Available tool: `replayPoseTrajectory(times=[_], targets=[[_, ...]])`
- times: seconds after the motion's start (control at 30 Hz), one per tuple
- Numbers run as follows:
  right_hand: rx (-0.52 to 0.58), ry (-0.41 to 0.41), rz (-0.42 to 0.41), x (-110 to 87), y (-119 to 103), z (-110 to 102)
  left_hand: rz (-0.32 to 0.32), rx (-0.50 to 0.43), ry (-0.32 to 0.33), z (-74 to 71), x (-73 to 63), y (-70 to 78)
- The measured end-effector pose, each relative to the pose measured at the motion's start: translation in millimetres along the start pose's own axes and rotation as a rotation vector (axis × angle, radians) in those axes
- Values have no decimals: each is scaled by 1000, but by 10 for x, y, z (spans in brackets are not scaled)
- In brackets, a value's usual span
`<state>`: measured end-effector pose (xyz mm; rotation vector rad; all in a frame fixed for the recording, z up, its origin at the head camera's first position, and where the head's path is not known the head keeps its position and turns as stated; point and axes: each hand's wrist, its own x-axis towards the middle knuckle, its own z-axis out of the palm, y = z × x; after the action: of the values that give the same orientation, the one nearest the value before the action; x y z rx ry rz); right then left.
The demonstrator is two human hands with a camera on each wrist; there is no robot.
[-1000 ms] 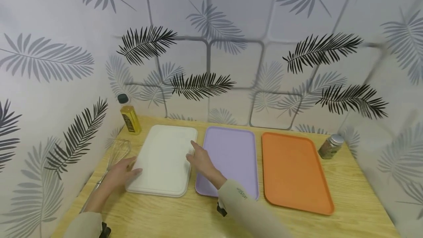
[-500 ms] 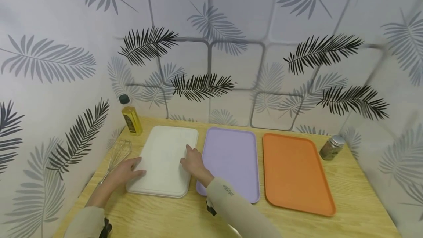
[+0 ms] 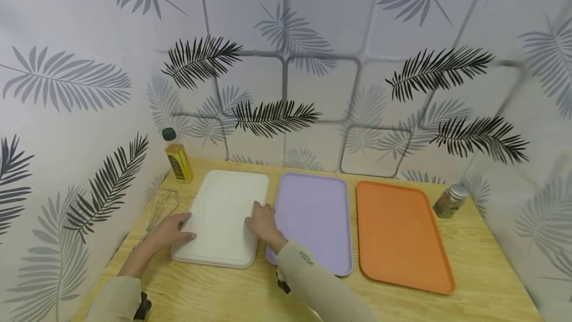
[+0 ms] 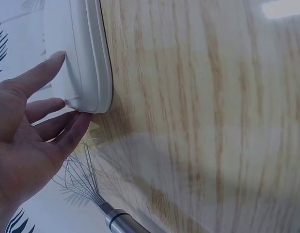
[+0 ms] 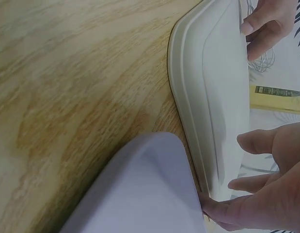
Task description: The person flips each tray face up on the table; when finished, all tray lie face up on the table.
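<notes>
A white tray [image 3: 223, 212] with rounded corners and a doubled, stepped rim lies on the table to the left. My left hand [image 3: 167, 235] grips its left edge, the thumb over the top; in the left wrist view the fingers [image 4: 74, 131] meet the side of the rim. On the opposite edge, my right hand [image 3: 262, 221] holds the tray, reaching in over the purple tray [image 3: 313, 222]. In the right wrist view the lower fingers of the right hand [image 5: 266, 179] are at the white rim, in the narrow gap beside the purple tray.
An orange tray [image 3: 402, 235] lies at the right, with a metal-lidded glass jar [image 3: 450, 201] beyond it. Behind my left hand are a wire whisk [image 3: 162, 207] and a bottle of yellow oil [image 3: 178, 158]. Patterned walls border the table [image 3: 214, 292].
My right hand has come left and down from above the right part of the white tray onto its right edge. My left hand has shifted slightly right onto the left edge. The trays stay put.
</notes>
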<state>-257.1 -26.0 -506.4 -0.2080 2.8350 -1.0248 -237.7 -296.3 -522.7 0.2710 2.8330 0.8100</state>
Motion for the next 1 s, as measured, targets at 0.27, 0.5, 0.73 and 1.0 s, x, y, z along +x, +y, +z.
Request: replayPoseTrajectory(times=[0.27,0.5,0.73,1.0], targets=[[-48,6,-37,-1,-13,-9,6,-1,-2,-6,5,9],[-80,36,-71,17,46,42,-5,-41,-4,0,7,-45],[79,49,-25,25,85,77,-19,-85,-6,17,-9,-83],[447,49,129,-20,58,-24,-16,-130,-9,-9,-25,-67]])
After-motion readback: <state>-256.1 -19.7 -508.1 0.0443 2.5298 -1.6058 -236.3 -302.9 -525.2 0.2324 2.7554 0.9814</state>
